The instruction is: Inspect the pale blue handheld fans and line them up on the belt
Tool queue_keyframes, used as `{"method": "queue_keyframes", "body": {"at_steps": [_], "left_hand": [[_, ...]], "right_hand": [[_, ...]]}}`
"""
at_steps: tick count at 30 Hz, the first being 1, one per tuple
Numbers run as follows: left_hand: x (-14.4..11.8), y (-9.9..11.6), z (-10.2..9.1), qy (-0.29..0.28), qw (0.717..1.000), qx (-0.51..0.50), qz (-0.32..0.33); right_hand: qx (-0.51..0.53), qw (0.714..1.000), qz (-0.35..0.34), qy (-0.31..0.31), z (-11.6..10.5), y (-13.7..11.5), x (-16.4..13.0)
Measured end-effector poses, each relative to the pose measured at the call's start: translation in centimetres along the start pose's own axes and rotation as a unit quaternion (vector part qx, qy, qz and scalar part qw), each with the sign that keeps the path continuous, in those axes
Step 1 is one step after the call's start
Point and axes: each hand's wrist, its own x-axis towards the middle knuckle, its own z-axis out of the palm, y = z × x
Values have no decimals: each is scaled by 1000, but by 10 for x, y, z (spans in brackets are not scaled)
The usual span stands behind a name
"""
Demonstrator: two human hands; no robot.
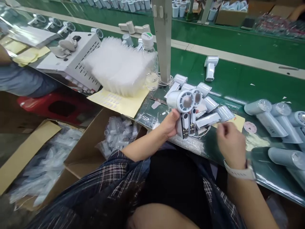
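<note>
Head view: two pale-blue fans (184,102), grasped together in the left hand (171,124), heads uppermost, at the near edge of the desk (234,87). Right hand (230,143): fingers curled, blurred, cannot tell whether anything is held; beside a heap of fan housings (208,119). Farther right: group of fans (273,124), one lettered FAN. Clear bottle (152,78): beside metal post (164,41).

A dark blue plaid shirt (111,173) with pale lines frames a black top (176,178). Right of the top is a white watchband (239,172).
</note>
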Motion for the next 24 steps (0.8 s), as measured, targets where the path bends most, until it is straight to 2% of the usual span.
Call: {"method": "queue_keyframes", "body": {"at_steps": [2, 4, 6, 8, 9, 11, 13, 14, 16, 18, 21, 24], "left_hand": [[-1, 8, -4, 14, 999, 18, 36], [-1, 15, -7, 28, 998, 27, 59], [-2, 20, -7, 33, 997, 25, 64], [-1, 23, -7, 38, 997, 15, 57], [-1, 24, -6, 41, 998, 8, 52], [0, 25, -5, 42, 998, -9, 47], [2, 25, -4, 33, 998, -26, 56], [2, 25, -3, 27, 997, -31, 64], [2, 25, -3, 20, 996, -34, 80], [1, 25, -4, 23, 996, -29, 86], [-2, 26, -6, 35, 996, -10, 82], [-5, 27, -6, 63, 995, -4, 76]], "right_hand": [[-76, 997, 12, 17, 7, 3, 7], [-75, 997, -12, -1, 12, 0, 5], [-36, 999, -32, -16, 14, -9, -6], [85, 995, -41, -43, 13, -19, -20], [169, 982, -39, -74, 12, -24, -26], [329, 930, -26, -164, 12, -34, -33], [406, 880, -13, -245, 14, -41, -34], [417, 869, -12, -265, 16, -44, -33], [412, 872, -28, -262, 21, -49, -31], [414, 879, -56, -230, 27, -55, -32], [475, 858, -78, -178, 34, -61, -38], [475, 849, -99, -208, 37, -64, -43]]}}
